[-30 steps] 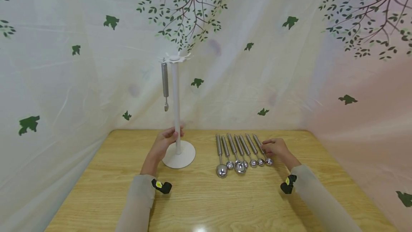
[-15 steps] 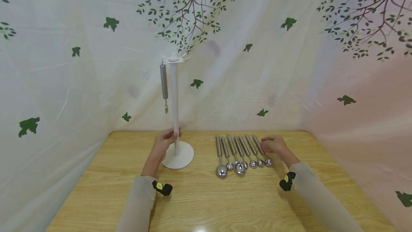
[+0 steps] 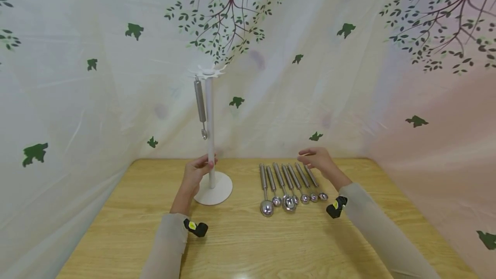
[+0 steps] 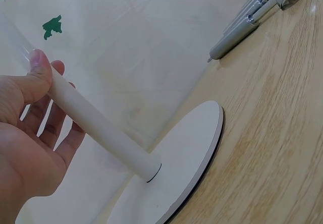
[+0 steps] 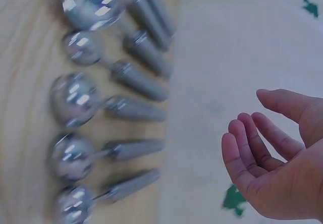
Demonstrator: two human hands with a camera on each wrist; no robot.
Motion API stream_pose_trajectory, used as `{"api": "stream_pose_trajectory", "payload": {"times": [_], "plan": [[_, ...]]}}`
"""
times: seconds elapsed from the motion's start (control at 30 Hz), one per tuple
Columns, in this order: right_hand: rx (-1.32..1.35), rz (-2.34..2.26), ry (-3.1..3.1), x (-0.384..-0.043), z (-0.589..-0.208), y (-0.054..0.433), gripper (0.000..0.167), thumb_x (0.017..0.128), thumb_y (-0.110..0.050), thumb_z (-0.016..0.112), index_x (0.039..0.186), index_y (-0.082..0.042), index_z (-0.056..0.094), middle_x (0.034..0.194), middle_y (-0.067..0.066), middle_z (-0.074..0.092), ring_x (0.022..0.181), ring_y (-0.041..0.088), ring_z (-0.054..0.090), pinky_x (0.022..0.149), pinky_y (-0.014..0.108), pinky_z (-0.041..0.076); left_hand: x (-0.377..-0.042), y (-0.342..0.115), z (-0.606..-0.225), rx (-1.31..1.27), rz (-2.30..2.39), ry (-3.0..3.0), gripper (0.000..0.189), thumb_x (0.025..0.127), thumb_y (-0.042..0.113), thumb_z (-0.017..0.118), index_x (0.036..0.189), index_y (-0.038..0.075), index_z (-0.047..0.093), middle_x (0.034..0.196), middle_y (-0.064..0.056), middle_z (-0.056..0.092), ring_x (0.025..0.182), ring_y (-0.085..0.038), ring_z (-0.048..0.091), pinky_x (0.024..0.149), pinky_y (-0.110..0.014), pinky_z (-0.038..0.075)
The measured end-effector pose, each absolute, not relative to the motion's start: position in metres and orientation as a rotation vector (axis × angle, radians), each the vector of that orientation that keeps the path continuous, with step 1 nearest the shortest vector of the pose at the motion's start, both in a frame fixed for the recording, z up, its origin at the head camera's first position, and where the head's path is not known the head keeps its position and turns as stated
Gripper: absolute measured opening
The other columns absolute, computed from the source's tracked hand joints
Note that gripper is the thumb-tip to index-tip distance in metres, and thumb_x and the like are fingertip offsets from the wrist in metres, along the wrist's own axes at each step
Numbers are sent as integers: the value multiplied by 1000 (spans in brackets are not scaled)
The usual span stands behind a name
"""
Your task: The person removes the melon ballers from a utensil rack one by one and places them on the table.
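Observation:
My left hand (image 3: 193, 178) holds the pole of a white hook stand (image 3: 209, 111) low down, thumb on one side and fingers behind. The grip also shows in the left wrist view, above the round base (image 4: 189, 146). One metal scoop (image 3: 199, 100) hangs from the stand's hooked top, left of the pole, slightly tilted. My right hand (image 3: 317, 160) hovers over the handle ends of the rightmost scoops, hiding part of them. In the right wrist view its fingers are loosely bent, holding nothing, apart from the scoops (image 5: 75, 100).
Several metal scoops of differing sizes lie side by side on the wooden table (image 3: 240, 244), handles toward the back edge. The largest scoop (image 3: 267, 208) is at the left end. A printed cloth (image 3: 271, 111) hangs behind the table.
My right hand has moved up and left, from beside the rightmost scoop to over the handle ends. The hanging scoop now sits closer to the pole. My left hand keeps its hold.

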State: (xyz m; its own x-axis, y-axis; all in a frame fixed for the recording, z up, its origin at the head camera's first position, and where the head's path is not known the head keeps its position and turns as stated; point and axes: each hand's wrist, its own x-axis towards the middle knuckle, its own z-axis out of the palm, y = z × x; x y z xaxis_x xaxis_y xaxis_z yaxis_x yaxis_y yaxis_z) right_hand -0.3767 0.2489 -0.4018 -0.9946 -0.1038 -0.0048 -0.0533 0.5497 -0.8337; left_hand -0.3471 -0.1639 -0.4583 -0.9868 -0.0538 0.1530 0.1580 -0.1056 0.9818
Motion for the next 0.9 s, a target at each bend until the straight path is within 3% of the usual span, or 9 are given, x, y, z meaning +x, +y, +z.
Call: {"api": "stream_pose_trajectory", "payload": {"times": [0.3, 0.6, 0.9], "plan": [[-400, -1515, 2651, -367, -338, 183, 41, 100, -23, 67, 135, -1, 62, 130, 22, 68, 115, 34, 67, 96, 44, 58, -346, -166, -458, -85, -2236, -2015, 45, 95, 6, 69, 135, -10, 57, 101, 3, 80, 92, -3, 71, 87, -18, 55], [-636, -1682, 2491, -347, -293, 118, 34, 96, -17, 71, 128, -4, 67, 126, 16, 71, 109, 22, 69, 96, 39, 58, -346, -172, -457, -139, -2286, -2058, 46, 97, 7, 67, 138, -9, 56, 97, 11, 78, 94, -2, 71, 87, -19, 56], [-794, -1795, 2351, -336, -263, 75, 33, 96, -14, 71, 127, -3, 68, 126, 15, 71, 109, 21, 71, 96, 37, 59, -347, -179, -454, -224, -2284, -2170, 48, 101, 9, 63, 144, -8, 50, 105, 12, 76, 108, -9, 70, 106, -36, 51]]}}
